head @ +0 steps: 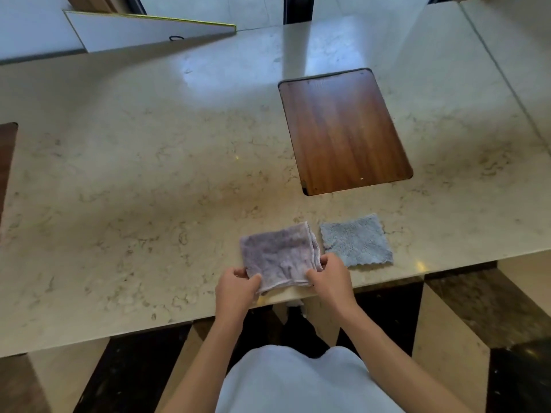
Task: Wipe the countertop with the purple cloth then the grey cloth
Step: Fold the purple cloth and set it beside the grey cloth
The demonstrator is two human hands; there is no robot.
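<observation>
The folded purple cloth (278, 254) lies on the pale marble countertop (134, 180) close to its near edge. My left hand (237, 289) pinches the cloth's near left corner. At the near right corner, my right hand (329, 278) grips it between thumb and fingers. The grey cloth (356, 241) lies flat just to the right of the purple one, touched by neither hand.
A brown wooden panel (343, 129) is set into the countertop beyond the cloths. Another dark wooden inset (7, 150) shows at the left edge. A white board (143, 32) leans at the far left. The patterned floor (447, 317) lies below the counter edge.
</observation>
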